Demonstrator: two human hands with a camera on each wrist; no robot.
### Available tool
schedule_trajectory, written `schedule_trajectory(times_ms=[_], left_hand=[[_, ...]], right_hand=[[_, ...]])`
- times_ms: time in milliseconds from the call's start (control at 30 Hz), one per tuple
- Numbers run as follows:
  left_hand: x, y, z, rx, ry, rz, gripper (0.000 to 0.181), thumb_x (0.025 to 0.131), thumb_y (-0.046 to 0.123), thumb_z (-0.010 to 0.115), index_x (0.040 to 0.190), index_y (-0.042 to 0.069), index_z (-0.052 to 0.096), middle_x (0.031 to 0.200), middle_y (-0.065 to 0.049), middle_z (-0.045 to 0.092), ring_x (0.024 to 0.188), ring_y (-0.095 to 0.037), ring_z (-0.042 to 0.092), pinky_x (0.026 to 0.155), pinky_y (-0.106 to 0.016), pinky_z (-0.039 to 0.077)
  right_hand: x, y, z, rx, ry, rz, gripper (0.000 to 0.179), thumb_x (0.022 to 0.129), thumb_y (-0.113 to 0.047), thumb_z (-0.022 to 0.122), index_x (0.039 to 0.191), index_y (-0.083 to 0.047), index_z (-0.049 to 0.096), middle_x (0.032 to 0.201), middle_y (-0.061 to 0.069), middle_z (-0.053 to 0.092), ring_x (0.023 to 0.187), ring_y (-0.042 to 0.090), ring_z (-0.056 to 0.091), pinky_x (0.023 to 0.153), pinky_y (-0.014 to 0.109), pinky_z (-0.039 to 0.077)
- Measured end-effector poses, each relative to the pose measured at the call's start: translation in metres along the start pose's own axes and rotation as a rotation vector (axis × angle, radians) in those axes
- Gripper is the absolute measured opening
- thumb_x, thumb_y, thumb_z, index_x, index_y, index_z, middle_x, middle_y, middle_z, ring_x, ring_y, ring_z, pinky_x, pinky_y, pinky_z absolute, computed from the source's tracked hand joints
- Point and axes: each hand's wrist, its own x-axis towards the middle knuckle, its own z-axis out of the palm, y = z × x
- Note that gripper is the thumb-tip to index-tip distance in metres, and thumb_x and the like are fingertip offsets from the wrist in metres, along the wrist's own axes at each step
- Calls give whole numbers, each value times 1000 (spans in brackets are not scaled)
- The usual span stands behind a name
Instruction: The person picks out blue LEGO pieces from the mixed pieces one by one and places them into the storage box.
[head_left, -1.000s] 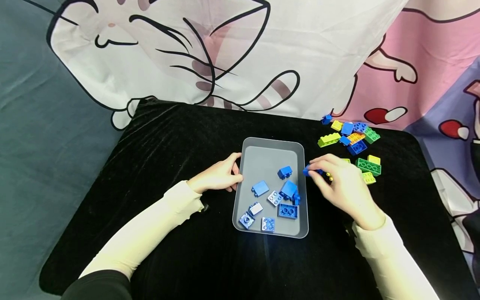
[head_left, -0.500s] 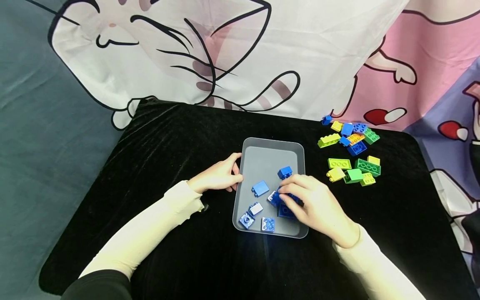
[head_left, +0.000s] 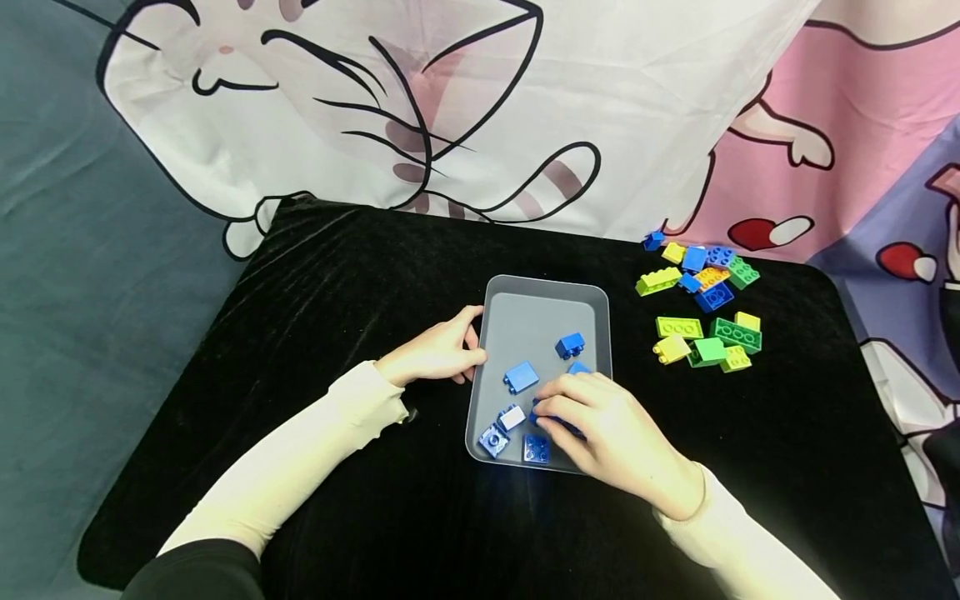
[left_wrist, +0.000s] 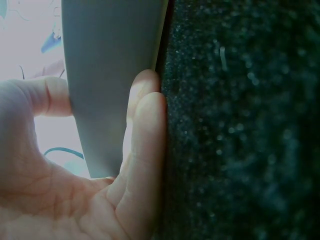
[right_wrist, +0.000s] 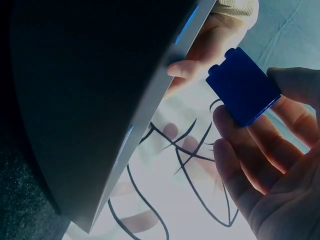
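A grey tray (head_left: 546,304) with blue building bricks lies on the black cloth. My left hand (head_left: 435,348) grips its left side; in the left wrist view fingers (left_wrist: 142,145) lie along the outer wall and the thumb meets the rim. My right hand (head_left: 618,437) is over the tray's lower right. It pinches a blue building brick (right_wrist: 243,87) between thumb and fingertips, studs pointing away from the palm. Around it in the tray are a flat-side-up blue brick (head_left: 521,377), a white-faced one (head_left: 512,417) and a studded one (head_left: 536,449). The right hand hides several others.
Beyond the tray's right side lie two loose groups of bricks. The farther has blue, yellow, orange and green ones, among them a lime brick (head_left: 657,281). The nearer is green and yellow, including a long green brick (head_left: 736,334). A cartoon-printed curtain (head_left: 480,108) hangs behind.
My right hand has carried the blue brick from beside the nearer group leftward over the tray's rim, then lower toward its near end. The left hand and tray have stayed put.
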Motion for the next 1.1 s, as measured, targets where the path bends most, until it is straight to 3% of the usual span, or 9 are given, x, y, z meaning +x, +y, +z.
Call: schedule_trajectory(times_ms=[100,167,300,367,533,933,1100], left_hand=[[0,1,0,-2,1,1,80,92,18,63,162,18,24,104,-7,64,71,-16,74,59,-32,63],[-1,1,-1,-1,0,4,80,92,18,63,162,18,24,104,-7,64,70,-16,74,59,-32,63],[-1,1,-1,2,0,9,80,92,18,62,162,17,24,103,-7,65,70,-16,74,59,-32,63],[-2,2,-1,5,1,9,80,92,18,62,162,17,24,103,-7,65,70,-16,74,59,-32,63],[-1,1,0,5,7,1,81,91,18,63,162,17,24,103,-6,65,70,-16,74,59,-32,63],[-2,1,-1,-3,8,-3,81,91,18,63,162,19,24,103,-6,65,71,-16,74,60,-32,63],[-1,0,0,-5,10,-2,81,90,18,63,161,18,25,102,-6,65,70,-16,74,59,-32,63]], right_hand=[[0,-1,0,11,-9,6,26,103,-38,62,104,-16,77,113,-2,73,101,14,67,88,36,59],[-1,-2,1,20,-37,27,27,99,-38,68,116,-18,74,121,-2,71,108,15,68,92,37,60],[-4,-1,0,9,-143,90,75,90,-52,75,154,-23,49,157,2,51,138,22,56,109,49,54],[-5,0,-1,-11,-188,109,92,87,-61,73,162,-26,34,169,4,34,150,26,43,115,54,47],[-6,5,-7,-24,-201,127,99,85,-66,72,164,-24,30,174,3,21,156,27,32,119,57,40],[-9,44,-27,-121,-123,139,96,85,-62,75,160,-15,39,169,14,30,151,36,39,117,63,40],[-13,65,-40,-152,-100,215,98,79,-50,85,159,-14,41,169,16,31,149,41,41,114,67,41]])
